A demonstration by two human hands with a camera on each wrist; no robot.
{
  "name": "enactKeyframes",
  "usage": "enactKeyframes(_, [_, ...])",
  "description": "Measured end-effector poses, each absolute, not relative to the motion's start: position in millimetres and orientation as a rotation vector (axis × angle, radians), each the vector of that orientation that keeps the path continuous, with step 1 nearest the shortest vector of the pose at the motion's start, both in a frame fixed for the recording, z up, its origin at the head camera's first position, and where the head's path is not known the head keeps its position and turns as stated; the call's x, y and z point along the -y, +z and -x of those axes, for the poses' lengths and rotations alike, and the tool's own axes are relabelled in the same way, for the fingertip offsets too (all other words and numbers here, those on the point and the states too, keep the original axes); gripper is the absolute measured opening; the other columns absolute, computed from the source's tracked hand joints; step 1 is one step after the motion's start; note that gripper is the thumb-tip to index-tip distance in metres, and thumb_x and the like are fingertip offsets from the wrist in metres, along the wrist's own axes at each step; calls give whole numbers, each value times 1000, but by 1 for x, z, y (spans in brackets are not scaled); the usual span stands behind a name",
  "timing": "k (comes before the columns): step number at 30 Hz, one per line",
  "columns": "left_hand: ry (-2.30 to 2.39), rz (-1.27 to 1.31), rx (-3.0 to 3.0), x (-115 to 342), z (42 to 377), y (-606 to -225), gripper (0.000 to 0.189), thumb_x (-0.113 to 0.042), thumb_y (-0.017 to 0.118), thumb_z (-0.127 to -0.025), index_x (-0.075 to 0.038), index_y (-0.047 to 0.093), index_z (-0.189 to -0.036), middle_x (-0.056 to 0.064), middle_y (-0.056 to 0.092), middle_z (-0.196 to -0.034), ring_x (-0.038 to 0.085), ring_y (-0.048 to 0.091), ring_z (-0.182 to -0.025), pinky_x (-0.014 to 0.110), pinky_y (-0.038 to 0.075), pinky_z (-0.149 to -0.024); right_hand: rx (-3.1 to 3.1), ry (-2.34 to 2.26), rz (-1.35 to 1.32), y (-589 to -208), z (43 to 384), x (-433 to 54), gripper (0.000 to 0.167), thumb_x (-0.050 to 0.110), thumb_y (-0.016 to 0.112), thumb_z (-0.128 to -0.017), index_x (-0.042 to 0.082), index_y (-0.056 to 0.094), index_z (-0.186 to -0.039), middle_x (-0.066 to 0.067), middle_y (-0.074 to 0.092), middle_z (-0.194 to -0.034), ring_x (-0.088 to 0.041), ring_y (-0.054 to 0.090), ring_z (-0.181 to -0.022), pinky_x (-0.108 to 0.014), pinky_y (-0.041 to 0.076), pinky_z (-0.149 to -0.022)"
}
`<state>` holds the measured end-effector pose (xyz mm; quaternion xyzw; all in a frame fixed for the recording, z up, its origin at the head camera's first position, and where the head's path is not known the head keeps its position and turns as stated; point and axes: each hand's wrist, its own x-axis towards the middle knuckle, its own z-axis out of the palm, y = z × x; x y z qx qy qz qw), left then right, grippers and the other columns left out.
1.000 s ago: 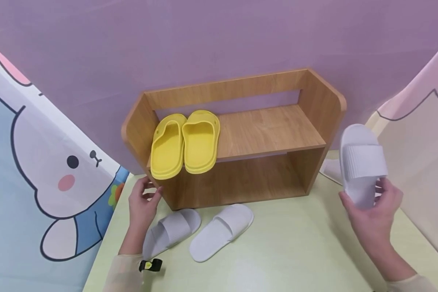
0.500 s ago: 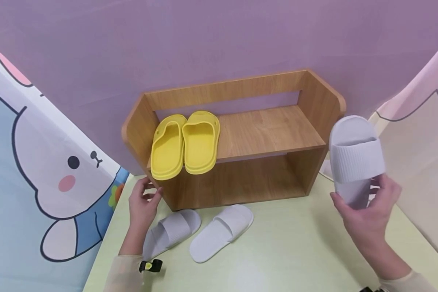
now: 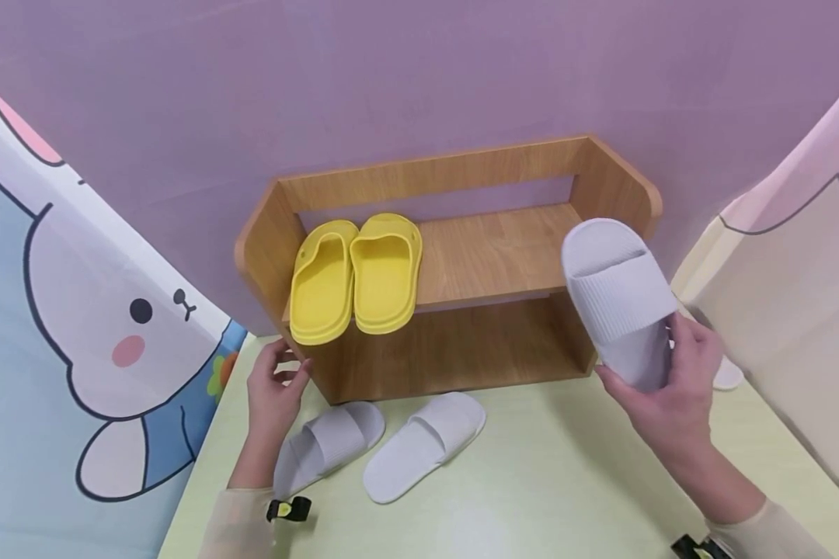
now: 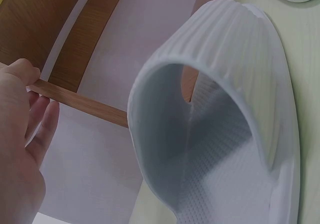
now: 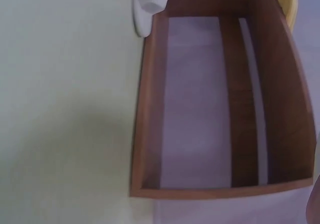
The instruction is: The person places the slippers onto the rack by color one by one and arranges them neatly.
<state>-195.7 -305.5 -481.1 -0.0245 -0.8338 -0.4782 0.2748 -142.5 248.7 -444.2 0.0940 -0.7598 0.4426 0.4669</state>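
In the head view, my right hand (image 3: pixel 678 400) grips a white slide slipper (image 3: pixel 622 299) by its heel end. The slipper is raised, toe upward, in front of the right part of a wooden shoe rack (image 3: pixel 496 248). My left hand (image 3: pixel 274 392) pinches the front edge of the rack's left side panel, thumb and fingers on either side, also plain in the left wrist view. Two yellow clogs (image 3: pixel 386 272) sit side by side on the upper shelf's left. The right wrist view shows only a sliver of the right hand (image 5: pixel 314 206); its slipper is out of sight there.
Two white slippers, one near the left wrist (image 3: pixel 335 439) and one to its right (image 3: pixel 426 446), lie on the pale green table (image 3: pixel 531 481). Another white slipper (image 3: pixel 727 374) is partly hidden behind my right hand. A purple backdrop (image 3: pixel 419 85) stands behind the rack.
My right hand has carried the white slipper leftward, from beside the rack to in front of its right end, and the slipper now tilts left. My left hand stays in place.
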Motion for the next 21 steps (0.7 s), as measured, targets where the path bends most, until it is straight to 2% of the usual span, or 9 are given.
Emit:
enactKeyframes(1, [-1286, 64, 2243, 305, 196, -481, 43, -10, 82, -101, -13, 67, -141, -1, 70, -127, 12, 66, -112, 14, 59, -84, 1878, 1079, -224, -443, 144, -247, 110, 46, 94, -66, 0, 56, -158, 8, 45, -141, -10, 37, -137, -19, 37, -106])
enactKeyframes(2, [-1284, 60, 2247, 305, 196, -481, 43, -11, 82, -101, -13, 67, -141, -1, 70, -127, 12, 65, -112, 14, 59, -84, 1897, 1067, -218, -442, 146, -245, 111, 54, 94, -69, 0, 55, -159, 2, 49, -140, -10, 36, -138, -18, 36, -107])
enactKeyframes(4, [-1283, 54, 2251, 305, 196, -482, 43, -12, 82, -102, -14, 67, -142, -1, 70, -128, 12, 65, -112, 14, 59, -84, 1927, 1047, -205, -439, 149, -241, 112, 54, 96, -70, 0, 55, -159, -13, 54, -138, -14, 37, -138, -16, 35, -107])
enactKeyframes(6, [-1285, 51, 2253, 305, 196, -483, 43, -13, 82, -102, -14, 67, -142, -2, 70, -128, 12, 65, -113, 14, 58, -85, 1966, 1030, -188, -435, 151, -236, 113, 47, 101, -68, -1, 54, -159, -31, 51, -138, -22, 40, -137, -15, 35, -106])
enactKeyframes(7, [-1285, 53, 2252, 306, 196, -483, 43, -14, 82, -102, -15, 67, -143, -2, 70, -128, 12, 65, -113, 14, 58, -85, 1988, 1024, -178, -432, 152, -234, 112, 38, 103, -66, -1, 54, -159, -30, 51, -138, -27, 42, -137, -16, 34, -104])
enactKeyframes(8, [-1282, 52, 2252, 306, 196, -482, 43, -14, 82, -102, -14, 67, -143, -2, 70, -128, 12, 65, -113, 14, 58, -85, 2011, 1019, -173, -428, 152, -232, 111, 28, 104, -64, -2, 54, -159, -37, 47, -138, -32, 43, -135, -18, 35, -103])
enactKeyframes(10, [-1286, 56, 2246, 307, 196, -482, 43, -13, 82, -102, -14, 67, -142, -2, 70, -127, 12, 65, -113, 14, 58, -84, 2056, 1021, -161, -418, 154, -228, 110, 17, 104, -63, -2, 53, -159, -36, 48, -139, -40, 43, -134, -25, 36, -101])
enactKeyframes(16, [-1303, 65, 2231, 307, 196, -483, 42, -10, 82, -101, -12, 67, -140, -1, 71, -125, 12, 66, -111, 15, 59, -83, 2145, 1023, -184, -395, 160, -214, 107, 18, 104, -69, -4, 51, -159, -35, 49, -136, -45, 44, -129, -50, 39, -93])
enactKeyframes(21, [-1302, 77, 2229, 307, 197, -483, 43, -9, 82, -101, -11, 67, -141, 0, 70, -126, 12, 66, -112, 15, 59, -83, 2180, 1001, -198, -380, 167, -205, 104, 21, 103, -72, -6, 51, -158, -34, 50, -130, -47, 45, -124, -55, 40, -90])
